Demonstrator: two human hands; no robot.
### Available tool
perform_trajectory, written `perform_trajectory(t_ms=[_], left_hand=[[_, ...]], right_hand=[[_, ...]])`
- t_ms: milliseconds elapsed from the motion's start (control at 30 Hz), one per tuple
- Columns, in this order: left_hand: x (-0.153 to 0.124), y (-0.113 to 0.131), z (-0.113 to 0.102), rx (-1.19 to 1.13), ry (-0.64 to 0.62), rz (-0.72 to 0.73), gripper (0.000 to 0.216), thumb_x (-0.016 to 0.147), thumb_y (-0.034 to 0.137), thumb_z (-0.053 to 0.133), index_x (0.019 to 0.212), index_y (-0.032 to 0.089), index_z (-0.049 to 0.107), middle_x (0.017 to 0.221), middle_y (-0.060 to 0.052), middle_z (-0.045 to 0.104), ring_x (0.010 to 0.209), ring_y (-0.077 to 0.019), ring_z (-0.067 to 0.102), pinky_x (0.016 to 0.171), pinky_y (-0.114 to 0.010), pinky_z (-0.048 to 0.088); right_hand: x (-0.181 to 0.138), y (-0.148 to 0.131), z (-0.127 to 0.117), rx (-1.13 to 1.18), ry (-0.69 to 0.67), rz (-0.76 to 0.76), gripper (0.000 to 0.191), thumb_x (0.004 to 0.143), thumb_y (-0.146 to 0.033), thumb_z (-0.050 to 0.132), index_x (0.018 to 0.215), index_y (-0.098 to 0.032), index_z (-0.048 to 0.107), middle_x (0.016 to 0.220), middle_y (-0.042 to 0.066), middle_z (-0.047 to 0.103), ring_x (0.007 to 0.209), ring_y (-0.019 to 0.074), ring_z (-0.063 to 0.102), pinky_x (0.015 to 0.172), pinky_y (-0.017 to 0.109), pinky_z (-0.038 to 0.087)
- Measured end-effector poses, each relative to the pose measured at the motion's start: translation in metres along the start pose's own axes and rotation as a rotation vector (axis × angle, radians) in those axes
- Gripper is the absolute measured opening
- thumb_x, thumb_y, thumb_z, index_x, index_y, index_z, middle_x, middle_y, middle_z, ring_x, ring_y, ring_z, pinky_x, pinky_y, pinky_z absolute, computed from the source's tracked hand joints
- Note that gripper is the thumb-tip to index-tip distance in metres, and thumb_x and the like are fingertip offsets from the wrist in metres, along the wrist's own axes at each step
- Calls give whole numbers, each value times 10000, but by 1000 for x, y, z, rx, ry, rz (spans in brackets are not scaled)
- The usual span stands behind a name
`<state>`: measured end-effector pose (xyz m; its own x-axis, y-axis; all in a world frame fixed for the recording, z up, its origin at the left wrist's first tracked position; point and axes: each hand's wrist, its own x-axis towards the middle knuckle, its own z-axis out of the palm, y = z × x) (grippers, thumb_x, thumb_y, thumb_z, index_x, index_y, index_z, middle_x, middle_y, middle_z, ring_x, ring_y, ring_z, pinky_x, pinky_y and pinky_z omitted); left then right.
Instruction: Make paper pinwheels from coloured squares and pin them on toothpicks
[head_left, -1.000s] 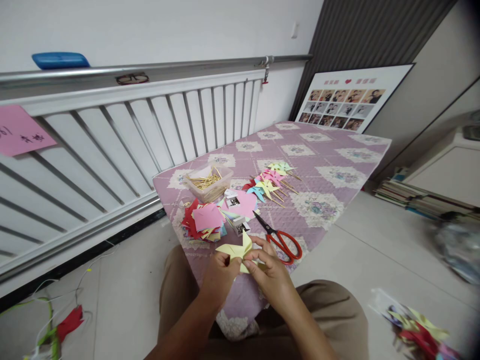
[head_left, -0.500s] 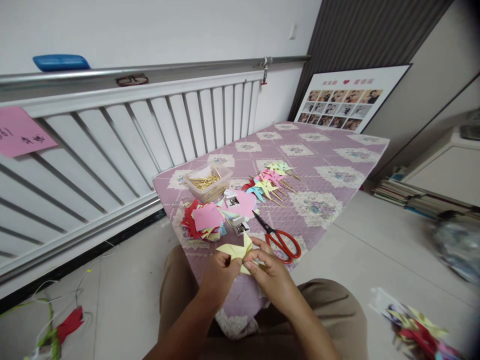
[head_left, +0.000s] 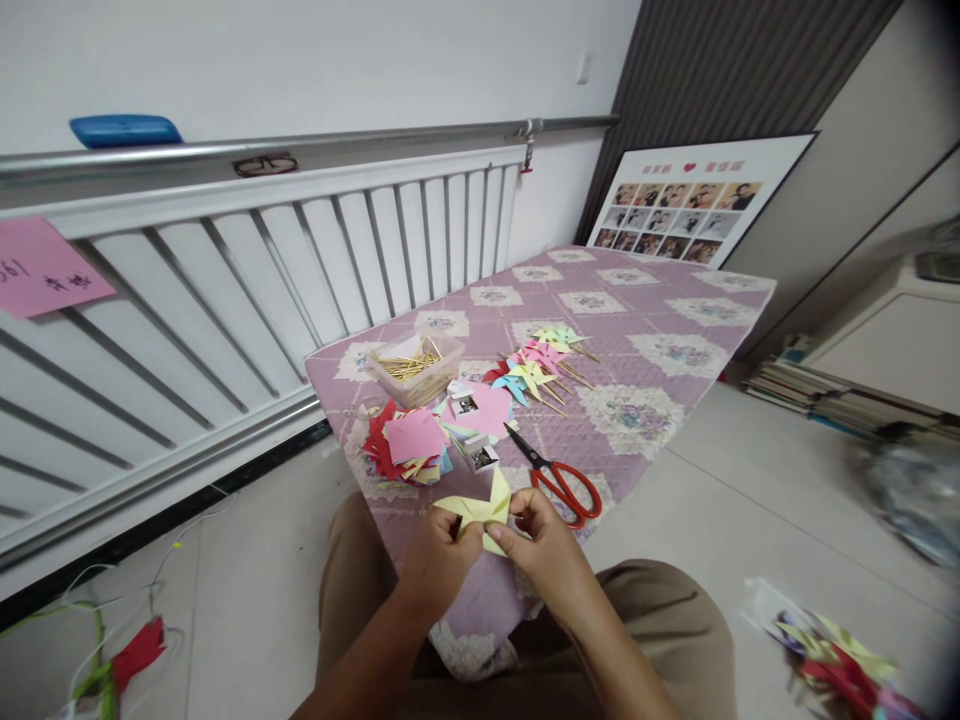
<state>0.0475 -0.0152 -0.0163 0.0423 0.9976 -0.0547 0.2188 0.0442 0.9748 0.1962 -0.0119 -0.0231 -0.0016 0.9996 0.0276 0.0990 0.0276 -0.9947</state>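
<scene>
A pale yellow paper pinwheel [head_left: 491, 508], its corners folded toward the middle, is held between my two hands over the near end of the table. My left hand [head_left: 441, 548] pinches its left side, thumb near the centre. My right hand [head_left: 541, 535] grips the right side, with the thumb pressed at the centre; whatever lies beneath the fingertips is hidden. Just beyond are orange-handled scissors [head_left: 564, 487], a small white box of metal pins [head_left: 481, 455] and a second such box [head_left: 463, 402]. Left of these lies a stack of coloured paper squares [head_left: 409, 440].
A clear plastic box [head_left: 420, 365] of thin wooden sticks stands near the radiator [head_left: 300, 260]. Several finished pinwheels [head_left: 536, 365] on sticks lie mid-table on the patterned cloth [head_left: 637, 405]. More pinwheels [head_left: 836, 660] lie in a bag at lower right.
My right fingers have shifted and curled more at the pinwheel's right edge. The paper has turned slightly, and its upper point now stands more upright. Both hands keep hold of it.
</scene>
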Motion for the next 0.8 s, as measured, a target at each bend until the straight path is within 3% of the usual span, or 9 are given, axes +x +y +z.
perform_trajectory(t_ms=[133,300,567,800], left_hand=[[0,0,1,3,-17,-11,209,729,198,514,763,150,715,679,-19,685,592,-144,548,567,-241,395],[-1,-4,2,-7,-31,-9,174,715,193,528,730,155,697,666,-10,670,590,-139,545,549,-235,383],[-2,-6,2,-21,-13,1,97,707,198,531,715,165,621,654,8,574,600,-129,506,564,-238,386],[-5,-2,2,24,9,20,104,695,214,542,748,166,618,667,-7,595,622,-147,535,590,-251,412]], right_hand=[[0,-2,1,178,-78,22,518,673,-360,767,1119,-220,546,766,-4,666,748,199,632,698,314,508],[-4,-9,-1,190,-203,136,276,716,-432,742,868,-207,692,754,0,688,723,192,618,691,305,489],[-6,-5,-3,256,-191,208,314,676,-483,773,769,-189,718,665,-21,656,593,141,540,579,250,413],[-8,-10,-3,289,-188,221,320,662,-487,785,769,-191,729,653,-22,663,600,148,550,580,251,415]])
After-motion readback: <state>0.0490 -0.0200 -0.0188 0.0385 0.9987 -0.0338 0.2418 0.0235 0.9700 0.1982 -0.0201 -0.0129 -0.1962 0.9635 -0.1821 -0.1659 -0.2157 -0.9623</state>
